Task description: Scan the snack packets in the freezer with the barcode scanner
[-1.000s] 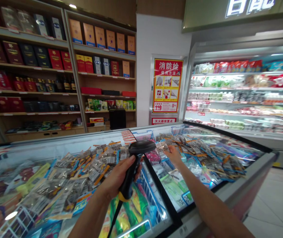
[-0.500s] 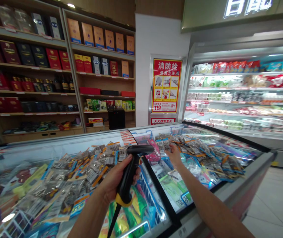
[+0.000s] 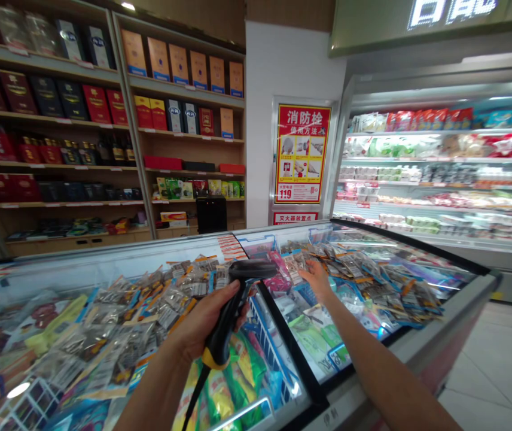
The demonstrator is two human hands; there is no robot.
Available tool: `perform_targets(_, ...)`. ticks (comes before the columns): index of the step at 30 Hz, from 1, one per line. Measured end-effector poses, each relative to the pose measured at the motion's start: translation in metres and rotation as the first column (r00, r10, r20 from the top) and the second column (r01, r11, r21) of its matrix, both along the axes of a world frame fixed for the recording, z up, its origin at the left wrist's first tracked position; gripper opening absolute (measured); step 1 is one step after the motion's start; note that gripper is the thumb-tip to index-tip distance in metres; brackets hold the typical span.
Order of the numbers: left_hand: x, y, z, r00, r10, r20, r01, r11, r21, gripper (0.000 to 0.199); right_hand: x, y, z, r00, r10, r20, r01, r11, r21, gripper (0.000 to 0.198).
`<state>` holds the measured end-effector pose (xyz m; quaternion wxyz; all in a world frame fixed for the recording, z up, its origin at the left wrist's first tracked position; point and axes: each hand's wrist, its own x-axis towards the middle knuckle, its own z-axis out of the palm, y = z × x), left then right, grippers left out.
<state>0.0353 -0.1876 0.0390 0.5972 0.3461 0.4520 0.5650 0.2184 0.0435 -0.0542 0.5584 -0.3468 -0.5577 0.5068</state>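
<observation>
My left hand (image 3: 213, 317) is wrapped round the handle of a black and yellow barcode scanner (image 3: 226, 323), its cable hanging down. The scanner's head points right. Beyond it, my right hand (image 3: 317, 280) pinches the edge of a small clear snack packet (image 3: 293, 263) with a printed label, which has a reddish tint. A pink package (image 3: 279, 274) lies just left of this packet. Both hands are above the glass top of a chest freezer (image 3: 292, 365). Many similar packets (image 3: 166, 305) lie spread on the left glass, and another heap (image 3: 368, 269) is on the right.
Wire baskets and bagged frozen goods (image 3: 233, 383) show through the glass. Shelves of boxes (image 3: 184, 96) stand behind at left. A red fire-hydrant poster (image 3: 302, 154) hangs on the white wall, beside a lit open chiller (image 3: 435, 173). Tiled floor (image 3: 498, 359) is at right.
The scanner has tilted slightly, its handle end swinging left and its head dipping a little to the left. The packet in my right hand has turned reddish.
</observation>
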Motion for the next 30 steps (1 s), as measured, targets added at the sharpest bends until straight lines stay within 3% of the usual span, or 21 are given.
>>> perform_targets(4, -0.009, -0.004, 0.003, 0.99, 0.023, -0.141, -0.023, 1.0, 0.003, 0.03, 0.008, -0.001, 0.005, 0.996, 0.079, 0.041, -0.078, 0.997, -0.011, 0.031)
perform_targets(10, -0.012, -0.008, 0.007, 0.981, 0.03, -0.19, -0.025, 0.999, 0.03, 0.029, 0.009, -0.004, 0.006, 0.986, 0.149, 0.075, -0.145, 0.988, -0.05, 0.024)
perform_targets(18, -0.014, -0.008, 0.005, 0.956, -0.021, -0.293, 0.032, 0.999, 0.033, 0.031, 0.01, -0.004, 0.006, 0.967, 0.162, 0.196, -0.158, 0.987, -0.035, 0.026)
perform_targets(30, -0.021, -0.009, 0.001, 0.918, -0.071, -0.39, 0.081, 0.997, 0.009, 0.028, 0.013, -0.004, 0.008, 0.966, 0.115, 0.23, -0.115, 0.993, -0.014, 0.021)
